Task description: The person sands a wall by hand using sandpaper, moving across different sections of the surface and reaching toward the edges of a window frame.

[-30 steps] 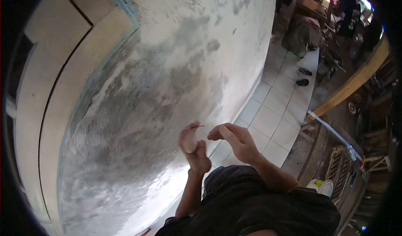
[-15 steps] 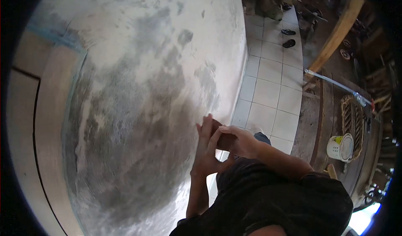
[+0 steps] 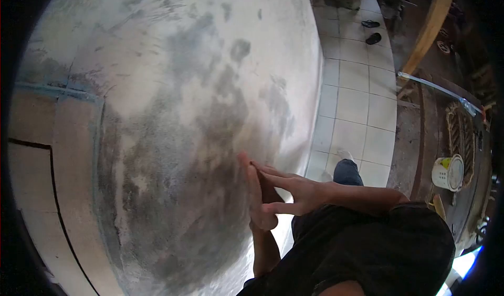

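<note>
A thin brown sheet (image 3: 271, 192), similar to sandpaper, is pressed between my two hands in front of the wall. My left hand (image 3: 255, 199) is held upright behind it, fingers straight and together, with its palm against the sheet. From the right, my right hand (image 3: 296, 192) lays its fingers over the upper part, and its thumb presses lower down near the left palm. Much of the sheet is hidden by the fingers. Close beyond the left hand stands the patchy grey and white wall (image 3: 173, 154).
A wooden door frame (image 3: 73, 138) borders the wall on the left. White floor tiles (image 3: 354, 104) run along its right side, with black sandals (image 3: 373, 38) farther off. A white bucket (image 3: 447, 173) and a woven mat stand on planks (image 3: 428, 133) at right, near a slanted wooden post (image 3: 428, 31).
The hands have shifted from bent fingers meeting around the brown sheet to flatter hands pressing it between them. The view has turned slightly, and a leg shows more below the tiles.
</note>
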The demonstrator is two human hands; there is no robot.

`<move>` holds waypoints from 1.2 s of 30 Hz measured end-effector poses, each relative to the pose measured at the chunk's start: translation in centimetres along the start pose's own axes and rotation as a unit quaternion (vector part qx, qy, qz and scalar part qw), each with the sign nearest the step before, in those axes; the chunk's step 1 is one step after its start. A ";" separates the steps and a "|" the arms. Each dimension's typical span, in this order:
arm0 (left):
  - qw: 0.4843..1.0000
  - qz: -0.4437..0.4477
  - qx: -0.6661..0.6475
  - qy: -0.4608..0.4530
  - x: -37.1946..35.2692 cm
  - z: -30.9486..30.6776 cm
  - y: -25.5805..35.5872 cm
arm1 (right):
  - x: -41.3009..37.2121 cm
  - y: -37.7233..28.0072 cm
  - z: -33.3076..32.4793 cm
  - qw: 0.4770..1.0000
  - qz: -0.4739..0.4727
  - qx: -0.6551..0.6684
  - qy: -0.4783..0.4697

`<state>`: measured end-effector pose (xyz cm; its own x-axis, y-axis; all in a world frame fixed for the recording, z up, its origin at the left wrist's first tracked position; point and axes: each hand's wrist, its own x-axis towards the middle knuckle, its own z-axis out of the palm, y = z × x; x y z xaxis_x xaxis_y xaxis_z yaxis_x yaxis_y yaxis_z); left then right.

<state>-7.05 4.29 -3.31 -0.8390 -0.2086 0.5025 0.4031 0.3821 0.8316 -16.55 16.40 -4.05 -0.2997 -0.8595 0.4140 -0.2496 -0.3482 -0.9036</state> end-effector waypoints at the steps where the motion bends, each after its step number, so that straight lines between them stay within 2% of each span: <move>1: 1.000 -0.010 -0.014 -0.005 0.6 0.4 0.2 | 0.1 0.3 0.0 0.999 -0.019 -0.028 0.016; 3: 0.998 -0.035 -0.049 -0.016 1.4 0.8 0.6 | 0.3 0.2 -0.1 0.999 -0.005 0.038 0.034; 6: 0.997 -0.051 0.041 -0.030 2.5 1.1 0.7 | 0.4 0.2 -0.8 0.994 0.023 0.081 0.065; 9: 0.995 -0.104 0.002 0.012 3.2 2.4 1.3 | 0.3 0.7 -1.4 0.992 -0.012 -0.063 0.107; 10: 0.992 -0.127 -0.001 0.024 2.8 2.5 1.0 | 0.1 0.4 -1.7 0.990 0.004 -0.093 0.107; 13: 0.944 -0.267 -0.180 0.075 2.4 1.6 0.6 | -0.1 0.8 -3.1 0.955 -0.084 -0.283 0.034; 14: 0.924 -0.281 -0.240 0.104 2.5 1.6 0.0 | -0.4 1.5 -3.1 0.949 -0.120 -0.289 0.040; 17: 0.898 -0.326 -0.249 0.161 3.3 2.1 0.0 | -0.6 -0.8 -4.1 0.969 -0.042 -0.241 0.028; 20: 0.917 -0.324 -0.120 0.201 3.6 2.7 0.7 | -0.7 -2.6 -4.6 0.969 0.017 -0.244 0.046; 23: 0.960 -0.238 -0.038 0.145 3.3 4.0 0.8 | -0.7 -1.8 -3.8 0.988 0.029 -0.107 0.106; 24: 0.964 -0.229 -0.042 0.132 3.3 5.0 0.6 | -0.5 -2.2 -4.1 0.991 0.056 -0.104 0.056; 26: 0.982 -0.180 -0.011 0.057 3.4 5.5 0.8 | -0.4 -2.0 -3.3 0.994 0.043 -0.057 0.088; 28: 0.984 -0.176 -0.013 0.005 3.2 5.2 0.7 | -0.4 -1.9 -3.4 0.994 0.053 -0.030 0.096; 31: 0.948 -0.292 -0.121 0.037 -1.9 2.9 -2.3 | -0.6 -0.3 -3.1 0.993 0.058 -0.023 0.098; 32: 0.930 -0.330 -0.154 0.047 -3.2 2.1 -3.1 | -0.7 0.0 -3.1 0.994 0.033 -0.048 0.089; 34: 0.923 -0.318 -0.214 0.009 -2.9 1.2 -3.0 | -0.9 0.3 -3.2 0.993 -0.017 -0.097 0.069; 35: 0.933 -0.267 -0.240 -0.037 -2.4 0.8 -2.9 | -1.0 0.4 -3.2 0.985 -0.018 -0.160 0.062; 36: 0.925 -0.267 -0.269 -0.031 -1.5 0.7 -2.0 | -1.0 0.5 -3.3 0.973 -0.020 -0.221 0.055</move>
<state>-6.91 4.46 -5.91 -0.9835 -0.1804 -0.0152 0.0342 -0.2675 0.9629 -19.43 18.36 -4.54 -0.3713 -0.7949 0.4798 -0.6285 -0.1652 -0.7601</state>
